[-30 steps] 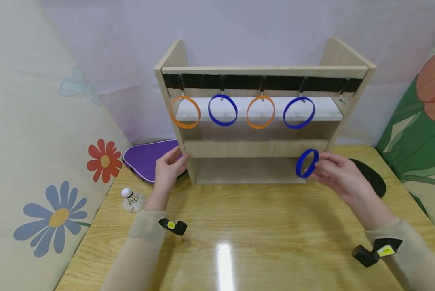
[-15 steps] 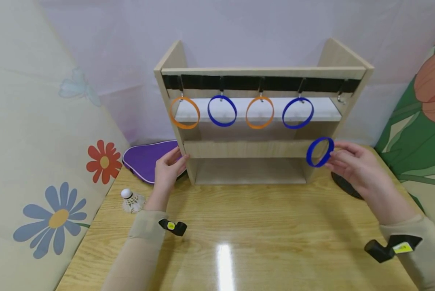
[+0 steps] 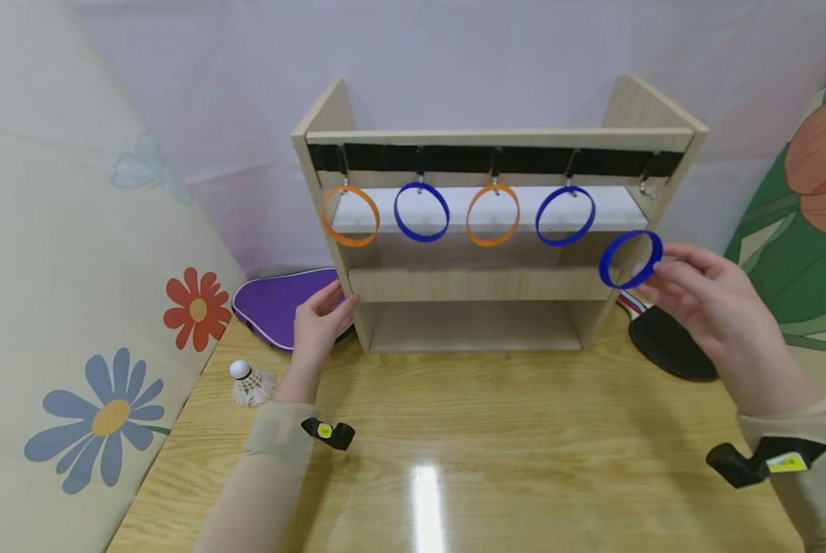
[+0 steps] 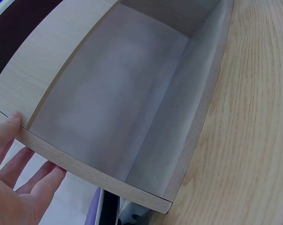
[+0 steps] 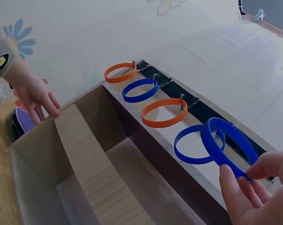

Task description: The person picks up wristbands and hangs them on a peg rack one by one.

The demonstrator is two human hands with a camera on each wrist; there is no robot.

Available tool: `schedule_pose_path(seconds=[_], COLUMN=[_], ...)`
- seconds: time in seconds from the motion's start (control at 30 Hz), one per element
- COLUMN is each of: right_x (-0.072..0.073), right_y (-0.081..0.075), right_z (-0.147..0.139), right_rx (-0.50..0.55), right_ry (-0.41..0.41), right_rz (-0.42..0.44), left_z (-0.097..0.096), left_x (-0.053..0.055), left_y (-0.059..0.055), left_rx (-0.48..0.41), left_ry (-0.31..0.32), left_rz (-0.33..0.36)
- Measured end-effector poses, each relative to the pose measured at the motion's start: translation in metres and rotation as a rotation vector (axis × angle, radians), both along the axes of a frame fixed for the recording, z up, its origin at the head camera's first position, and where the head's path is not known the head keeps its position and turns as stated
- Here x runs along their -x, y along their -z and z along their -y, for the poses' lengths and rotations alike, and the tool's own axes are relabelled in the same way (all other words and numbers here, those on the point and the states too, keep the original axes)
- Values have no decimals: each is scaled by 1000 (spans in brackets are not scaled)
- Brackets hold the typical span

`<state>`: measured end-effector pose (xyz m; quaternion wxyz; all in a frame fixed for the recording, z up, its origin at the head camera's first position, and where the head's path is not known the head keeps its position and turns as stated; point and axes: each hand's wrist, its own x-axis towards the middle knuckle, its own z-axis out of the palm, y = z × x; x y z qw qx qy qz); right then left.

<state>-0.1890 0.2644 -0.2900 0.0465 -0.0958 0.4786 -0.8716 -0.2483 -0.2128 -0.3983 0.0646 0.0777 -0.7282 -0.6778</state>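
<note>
My right hand pinches a blue wristband between thumb and fingers, in front of the right side of a wooden shelf. In the right wrist view, this held wristband overlaps a hanging blue wristband. My left hand grips the shelf's left side panel, thumb at the front edge and fingers along the outside. Orange wristbands and blue wristbands alternate on metal hooks along a black strip. The rightmost hook bears no wristband, above my right hand.
Left of the shelf lie a purple case with white trim and a shuttlecock. A black table tennis paddle lies right of the shelf, partly behind my right hand. Everything stands on a wooden table before a pale cloth backdrop.
My right hand has moved up and to the right with the blue wristband, uncovering the paddle's handle. The wristband now faces the head camera more. My left hand has stayed put.
</note>
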Motion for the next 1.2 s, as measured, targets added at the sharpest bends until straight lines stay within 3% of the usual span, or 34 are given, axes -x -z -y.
schedule_pose_path(seconds=[0.37, 0.6, 0.8, 1.2], right_x=[5, 11, 17, 23], right_y=[-15, -24, -28, -21], right_z=[0, 2, 0, 0], right_rx=[105, 85, 197, 235], right_ry=[107, 234, 231, 231], right_rz=[24, 13, 2, 25], left_z=[1, 1, 0, 0], left_x=[-2, -3, -1, -1], left_y=[-1, -2, -2, -2], left_rx=[-11, -15, -32, -15], left_ry=[3, 9, 5, 8], left_rz=[3, 12, 3, -6])
